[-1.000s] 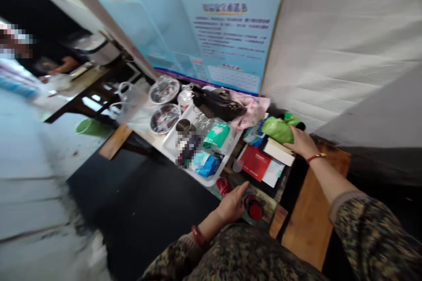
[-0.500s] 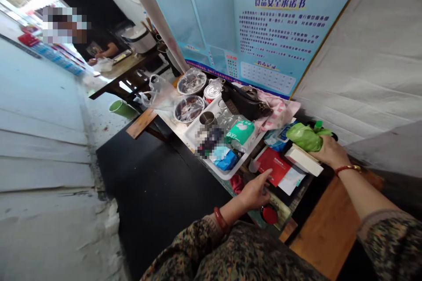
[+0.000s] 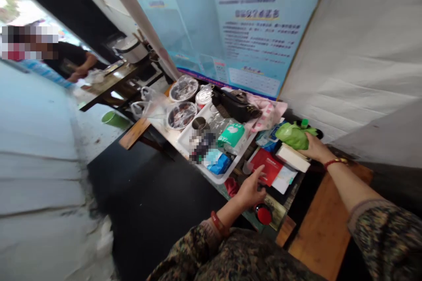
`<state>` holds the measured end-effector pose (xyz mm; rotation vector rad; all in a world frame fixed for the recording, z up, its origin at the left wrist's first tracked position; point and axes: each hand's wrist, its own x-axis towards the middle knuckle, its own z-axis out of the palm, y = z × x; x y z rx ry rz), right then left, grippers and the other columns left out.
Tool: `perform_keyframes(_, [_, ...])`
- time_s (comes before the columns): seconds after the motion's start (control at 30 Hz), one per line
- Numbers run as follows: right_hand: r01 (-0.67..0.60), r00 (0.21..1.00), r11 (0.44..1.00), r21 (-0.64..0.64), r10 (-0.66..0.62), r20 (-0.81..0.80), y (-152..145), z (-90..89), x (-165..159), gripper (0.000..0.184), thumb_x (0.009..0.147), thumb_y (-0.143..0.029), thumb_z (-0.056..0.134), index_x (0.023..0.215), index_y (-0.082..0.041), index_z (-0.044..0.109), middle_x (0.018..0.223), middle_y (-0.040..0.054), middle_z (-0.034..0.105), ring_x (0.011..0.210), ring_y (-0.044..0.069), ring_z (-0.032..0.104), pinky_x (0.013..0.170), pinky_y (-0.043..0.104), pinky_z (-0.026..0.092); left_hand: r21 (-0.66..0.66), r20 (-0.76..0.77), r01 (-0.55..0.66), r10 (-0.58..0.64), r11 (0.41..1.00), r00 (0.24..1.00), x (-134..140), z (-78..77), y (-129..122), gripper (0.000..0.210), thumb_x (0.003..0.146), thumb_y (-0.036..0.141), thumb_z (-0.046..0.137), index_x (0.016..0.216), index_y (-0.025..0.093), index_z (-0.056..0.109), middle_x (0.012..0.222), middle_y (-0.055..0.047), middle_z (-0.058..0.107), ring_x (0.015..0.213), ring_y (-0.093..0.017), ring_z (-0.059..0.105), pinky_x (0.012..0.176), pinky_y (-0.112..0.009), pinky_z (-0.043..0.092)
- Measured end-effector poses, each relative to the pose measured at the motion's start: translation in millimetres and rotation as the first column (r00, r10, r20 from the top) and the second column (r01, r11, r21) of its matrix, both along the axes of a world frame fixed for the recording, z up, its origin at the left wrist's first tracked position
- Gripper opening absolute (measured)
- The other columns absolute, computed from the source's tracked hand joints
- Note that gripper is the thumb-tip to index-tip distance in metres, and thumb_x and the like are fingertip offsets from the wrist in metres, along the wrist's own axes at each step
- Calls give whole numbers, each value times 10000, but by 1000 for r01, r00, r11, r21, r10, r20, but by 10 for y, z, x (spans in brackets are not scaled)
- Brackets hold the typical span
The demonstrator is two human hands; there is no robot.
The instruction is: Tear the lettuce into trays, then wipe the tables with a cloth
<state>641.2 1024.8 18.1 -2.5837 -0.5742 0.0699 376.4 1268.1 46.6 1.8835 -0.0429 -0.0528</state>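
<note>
My right hand [image 3: 316, 147] is closed around the right end of a light green crumpled bundle [image 3: 292, 135], which looks like a plastic bag. The bundle sits just above a white box [image 3: 292, 158]; whether it rests on it I cannot tell. My left hand [image 3: 252, 189] hovers by the near edge of a red booklet [image 3: 268, 167], index finger stretched out, nothing in it. A white paper [image 3: 284, 180] lies partly under the booklet. Below my left hand is a round red-topped object [image 3: 263, 214]. A blue packet [image 3: 267, 138] lies left of the green bundle.
A white tray [image 3: 219, 180] holds a metal cup [image 3: 199, 124], a green packet [image 3: 233, 134] and a blue packet [image 3: 220, 164]. Behind are film-covered bowls [image 3: 182, 115], a can and a black bag [image 3: 234, 103]. A person [image 3: 77, 63] works at a far table.
My view has shifted, so the table and its things appear further left. My right hand stays on the green bundle and my left hand stays over the booklet. The far person leans further left.
</note>
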Motion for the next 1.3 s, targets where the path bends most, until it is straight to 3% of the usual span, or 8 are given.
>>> perform_keyframes(0.2, [39,999,988,149,-41,11,-190,589,-280,790,666,-280,744,1375,-137,426,1355,179,526,1252,306,499,1058,461,395,-25,-70,17,-18,1000,997,205,85,-97,739,728,110,476,1428,238,278,1195,-80,604,886,-142,674,823,-341,551])
perform_keyframes(0.33, [233,952,875,425,-294,83,-671,742,-681,565,793,-279,635,1333,-205,487,1354,105,538,1247,231,502,1089,424,374,11,-98,117,-115,993,988,350,72,-357,655,769,225,503,1397,216,314,1160,-98,631,892,-183,694,853,-388,548])
perform_keyframes(0.53, [628,778,513,585,-395,-488,-1357,188,-1756,469,820,-325,614,1262,-186,543,1145,106,666,922,198,678,863,381,536,218,-152,205,-174,954,973,329,83,-692,612,777,368,571,1349,236,395,1177,-85,653,939,-213,697,857,-358,551])
perform_keyframes(0.67, [762,645,407,503,-419,-639,-1654,-335,-2599,428,825,-393,591,1197,-182,589,1025,90,704,986,234,667,940,434,494,491,-70,231,-227,840,972,164,119,-760,568,787,348,564,1320,194,447,1244,-109,614,1068,-232,639,975,-418,486])
perform_keyframes(0.87, [811,570,389,437,-357,-740,-1533,-778,-3395,476,815,-448,569,1184,-150,599,1069,120,701,1010,237,664,943,406,500,735,-152,280,-252,617,956,-137,-147,-581,638,765,295,629,1351,139,433,1299,-157,556,1236,-289,515,1049,-439,415])
perform_keyframes(1.03, [820,553,420,390,-404,-728,-1373,-880,-3823,436,811,-461,557,1143,-188,627,1076,102,708,1026,240,663,942,407,504,735,-234,412,-368,539,900,-239,-252,-313,897,679,309,736,1445,199,283,1429,-146,427,1338,-301,397,1102,-466,339])
perform_keyframes(1.2, [853,509,409,325,-509,-694,-998,-839,-4186,433,833,-417,524,1195,-194,603,1162,132,671,1029,245,662,966,422,485,732,-253,446,-401,516,880,-288,-338,262,965,670,289,732,1473,205,204,1467,-141,363,1356,-283,370,1103,-439,334])
perform_keyframes(1.3, [791,599,470,391,-461,-655,-436,-653,-4162,620,813,-402,577,1390,-223,437,1291,139,588,991,240,669,916,429,511,815,-265,414,-375,405,888,-337,-516,497,890,690,207,692,1461,201,247,1472,-152,362,1358,-315,355,1090,-465,328])
